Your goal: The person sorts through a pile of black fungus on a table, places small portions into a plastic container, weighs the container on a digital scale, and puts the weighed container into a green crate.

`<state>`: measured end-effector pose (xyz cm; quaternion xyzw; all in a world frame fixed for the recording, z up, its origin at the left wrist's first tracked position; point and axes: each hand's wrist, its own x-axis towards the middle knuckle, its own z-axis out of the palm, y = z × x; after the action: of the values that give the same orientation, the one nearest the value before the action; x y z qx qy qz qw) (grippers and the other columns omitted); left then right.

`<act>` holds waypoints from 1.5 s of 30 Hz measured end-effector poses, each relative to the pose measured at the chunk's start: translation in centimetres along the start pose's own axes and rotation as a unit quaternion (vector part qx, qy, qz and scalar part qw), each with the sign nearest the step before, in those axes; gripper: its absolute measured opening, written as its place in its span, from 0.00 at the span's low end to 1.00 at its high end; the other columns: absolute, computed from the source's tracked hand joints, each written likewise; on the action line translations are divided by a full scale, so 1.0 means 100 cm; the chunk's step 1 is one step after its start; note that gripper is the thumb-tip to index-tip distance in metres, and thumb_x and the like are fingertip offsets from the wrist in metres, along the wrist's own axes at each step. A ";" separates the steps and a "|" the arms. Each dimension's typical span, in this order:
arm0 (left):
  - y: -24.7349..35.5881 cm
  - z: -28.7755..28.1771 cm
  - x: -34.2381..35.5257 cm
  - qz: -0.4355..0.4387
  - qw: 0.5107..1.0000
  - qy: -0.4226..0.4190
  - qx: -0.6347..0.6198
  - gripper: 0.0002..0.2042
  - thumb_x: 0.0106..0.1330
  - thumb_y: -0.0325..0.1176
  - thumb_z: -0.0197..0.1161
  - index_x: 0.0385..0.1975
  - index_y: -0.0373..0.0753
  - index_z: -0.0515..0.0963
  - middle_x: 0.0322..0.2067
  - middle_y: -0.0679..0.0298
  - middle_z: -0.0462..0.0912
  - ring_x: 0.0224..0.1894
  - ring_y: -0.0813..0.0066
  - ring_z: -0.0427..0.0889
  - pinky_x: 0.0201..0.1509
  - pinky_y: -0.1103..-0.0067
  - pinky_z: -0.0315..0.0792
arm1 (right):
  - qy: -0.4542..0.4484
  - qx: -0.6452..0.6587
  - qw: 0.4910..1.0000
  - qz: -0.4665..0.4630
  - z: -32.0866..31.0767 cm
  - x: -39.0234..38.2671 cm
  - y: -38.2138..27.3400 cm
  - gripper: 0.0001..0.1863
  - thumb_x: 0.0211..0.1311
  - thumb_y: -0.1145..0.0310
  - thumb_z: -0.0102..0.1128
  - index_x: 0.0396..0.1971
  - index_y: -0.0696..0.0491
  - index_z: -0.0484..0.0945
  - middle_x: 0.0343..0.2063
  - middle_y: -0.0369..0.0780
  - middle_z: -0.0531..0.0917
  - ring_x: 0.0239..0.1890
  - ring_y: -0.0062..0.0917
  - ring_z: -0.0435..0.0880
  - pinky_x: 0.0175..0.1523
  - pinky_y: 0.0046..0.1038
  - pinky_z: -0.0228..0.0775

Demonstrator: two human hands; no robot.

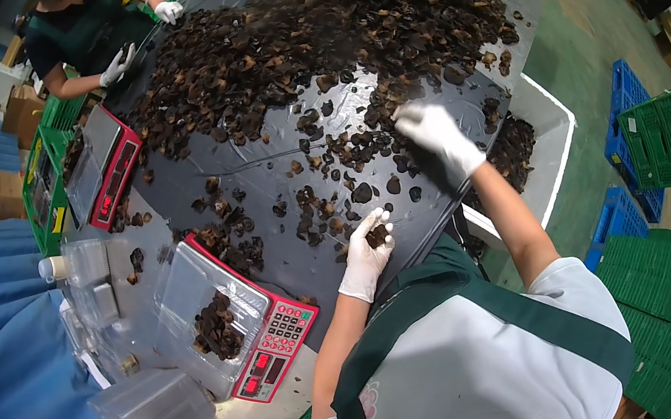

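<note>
Dark brown, curled pieces that look like dried mushrooms form a big pile (pixel 283 42) on a table covered in black sheeting (pixel 198 174). Near the table's front edge, my left hand (pixel 363 256), in a white glove, is curled palm up around a few mushroom pieces (pixel 376 236). My right hand (pixel 440 136), also gloved, is over the right part of the sheeting, beside loose pieces; motion blurs its fingers, so I cannot tell what is in them. Scattered mushroom pieces (pixel 361 194) lie between the two hands and the pile.
Left of me, a red scale (pixel 289 331) bears a clear tray with mushroom pieces (pixel 218 326). Stacked clear containers (pixel 156 418) stand beside it. A second red scale (pixel 113 179) is farther off, near a co-worker (pixel 85 39). A white bin (pixel 547 132) holding dark pieces adjoins the table's right edge.
</note>
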<state>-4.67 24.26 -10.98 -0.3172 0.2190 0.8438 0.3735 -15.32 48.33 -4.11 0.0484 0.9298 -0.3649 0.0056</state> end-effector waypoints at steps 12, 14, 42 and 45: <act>0.012 0.000 -0.016 0.074 0.996 0.037 0.012 0.11 0.63 0.35 0.58 0.41 0.38 0.78 0.34 0.63 0.82 0.34 0.68 0.80 0.32 0.78 0.74 | -0.227 0.020 0.974 0.004 0.045 0.054 0.006 0.36 0.48 0.52 0.67 0.58 0.47 0.69 0.52 0.43 0.78 0.54 0.32 0.76 0.61 0.32 0.64; 0.013 -0.004 -0.020 0.080 0.996 0.035 0.007 0.11 0.63 0.35 0.57 0.41 0.38 0.78 0.34 0.63 0.82 0.34 0.68 0.80 0.32 0.78 0.75 | -0.238 0.069 0.967 -0.053 0.050 0.032 0.004 0.28 0.51 0.58 0.66 0.54 0.48 0.74 0.50 0.41 0.79 0.51 0.28 0.78 0.57 0.29 0.68; 0.049 0.004 -0.040 0.138 0.980 0.019 0.141 0.19 0.69 0.47 0.51 0.54 0.45 0.72 0.44 0.65 0.81 0.28 0.77 0.77 0.30 0.81 0.70 | -0.056 -0.139 0.985 -0.088 0.090 0.079 -0.011 0.14 0.51 0.67 0.59 0.39 0.51 0.79 0.36 0.43 0.83 0.40 0.38 0.82 0.45 0.34 0.74; 0.051 0.005 -0.042 0.125 0.982 0.034 0.139 0.23 0.71 0.53 0.42 0.56 0.46 0.70 0.48 0.64 0.80 0.30 0.74 0.79 0.31 0.81 0.71 | -0.077 0.053 0.996 0.016 0.072 0.068 -0.016 0.13 0.51 0.66 0.60 0.38 0.54 0.80 0.33 0.39 0.84 0.35 0.23 0.82 0.40 0.23 0.73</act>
<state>-6.59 19.28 -7.02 -0.2605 0.3843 0.8340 0.2980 -22.39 42.82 -8.60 0.0351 0.9051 -0.4160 0.0804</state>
